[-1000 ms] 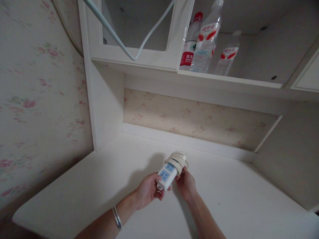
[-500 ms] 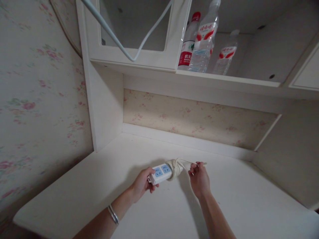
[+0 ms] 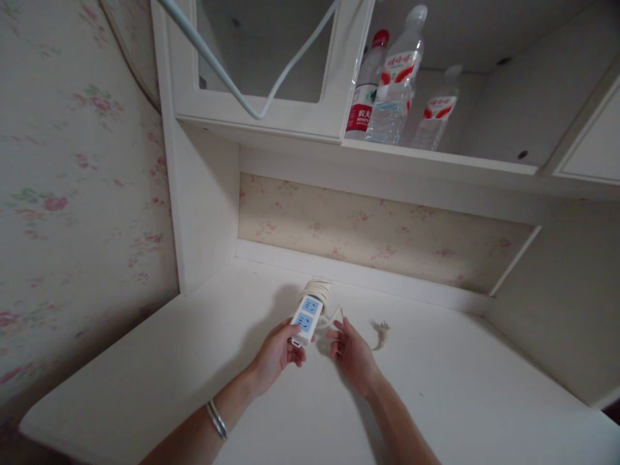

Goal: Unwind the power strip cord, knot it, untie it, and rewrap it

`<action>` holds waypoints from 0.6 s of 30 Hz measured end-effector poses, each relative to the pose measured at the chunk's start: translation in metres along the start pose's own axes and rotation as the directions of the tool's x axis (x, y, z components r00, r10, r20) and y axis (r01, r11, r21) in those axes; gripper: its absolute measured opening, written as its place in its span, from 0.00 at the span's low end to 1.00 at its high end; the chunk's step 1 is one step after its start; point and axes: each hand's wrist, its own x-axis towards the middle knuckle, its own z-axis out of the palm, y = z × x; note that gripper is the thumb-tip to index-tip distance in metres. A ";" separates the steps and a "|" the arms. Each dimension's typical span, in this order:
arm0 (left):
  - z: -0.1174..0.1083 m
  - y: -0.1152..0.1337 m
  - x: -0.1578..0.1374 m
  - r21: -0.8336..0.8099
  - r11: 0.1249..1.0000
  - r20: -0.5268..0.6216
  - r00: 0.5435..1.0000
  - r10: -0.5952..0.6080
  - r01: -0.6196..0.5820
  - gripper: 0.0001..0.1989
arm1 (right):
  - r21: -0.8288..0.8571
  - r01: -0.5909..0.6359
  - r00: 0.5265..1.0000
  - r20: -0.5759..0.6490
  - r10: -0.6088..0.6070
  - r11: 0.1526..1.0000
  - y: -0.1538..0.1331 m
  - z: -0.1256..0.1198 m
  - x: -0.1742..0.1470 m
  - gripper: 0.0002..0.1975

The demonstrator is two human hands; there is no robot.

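Observation:
My left hand [image 3: 278, 352] grips the lower end of a white power strip [image 3: 306, 318] with blue socket faces, thumb on top. Its cream cord [image 3: 317, 289] is wound round the far end of the strip. A loose length of that cord curves out to my right hand [image 3: 356, 355], whose curled fingers pinch it near the tips. To the right of that hand, a small blurred cream string-like bundle [image 3: 382, 334] shows over the white desk; whether it touches the surface I cannot tell.
The white desk top [image 3: 465, 381] spreads below the hands, with a raised back edge [image 3: 290, 258]. Overhead, a cabinet shelf [image 3: 445, 158] holds several plastic bottles [image 3: 394, 90]. A pale bent cable or tube [image 3: 256, 115] hangs in front of the glass door.
The power strip has turned so its wound end points away from me. My right hand has moved left, closer to the strip. The cream string-like bundle now appears apart from it.

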 end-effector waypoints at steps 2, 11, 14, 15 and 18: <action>0.002 0.001 -0.002 0.005 1.000 0.024 1.000 -0.018 0.018 0.15 | -0.028 0.001 0.995 0.101 0.002 1.000 0.003 0.010 -0.006 0.19; 0.003 0.000 -0.002 -0.032 0.997 0.071 0.995 -0.064 0.066 0.15 | -0.095 0.160 0.986 0.059 -0.154 0.983 0.009 0.013 -0.010 0.19; -0.003 0.000 -0.001 -0.042 0.995 0.069 0.994 -0.087 0.090 0.15 | -0.104 0.196 0.981 0.025 -0.195 0.975 0.013 0.009 -0.005 0.19; -0.005 -0.001 -0.001 -0.040 0.994 0.064 0.993 -0.099 0.101 0.15 | -0.098 0.206 0.978 0.008 -0.206 0.974 0.014 0.009 -0.003 0.18; -0.010 -0.003 -0.001 -0.008 0.989 0.059 0.988 -0.145 0.146 0.16 | -0.088 0.245 0.966 -0.066 -0.251 0.965 0.011 0.008 -0.003 0.14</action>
